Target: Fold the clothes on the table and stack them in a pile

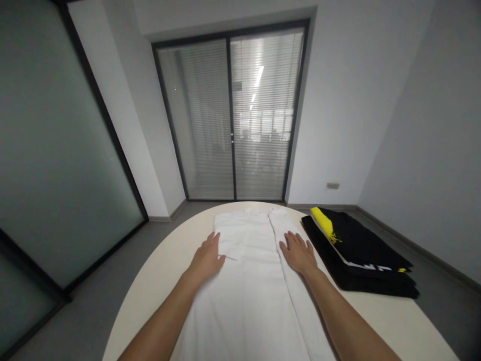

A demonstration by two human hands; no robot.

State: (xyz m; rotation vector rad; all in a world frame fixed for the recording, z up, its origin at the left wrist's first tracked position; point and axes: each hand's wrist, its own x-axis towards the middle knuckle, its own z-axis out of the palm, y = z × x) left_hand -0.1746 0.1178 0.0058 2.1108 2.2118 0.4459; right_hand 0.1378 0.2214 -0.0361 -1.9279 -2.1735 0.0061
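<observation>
A white garment [251, 281] lies spread lengthwise down the middle of a cream oval table [158, 271]. My left hand [206, 258] rests flat on the garment's left side, fingers stretched out. On the right side my right hand [298, 252] also lies flat, palm down and fingers apart, on a folded-over strip of the cloth. Neither hand holds anything.
A folded stack of black clothing with yellow and white trim [356, 250] sits at the table's right edge. Beyond the table are glass sliding doors with blinds [233, 120], a frosted glass wall [48, 150] on the left and grey floor all round.
</observation>
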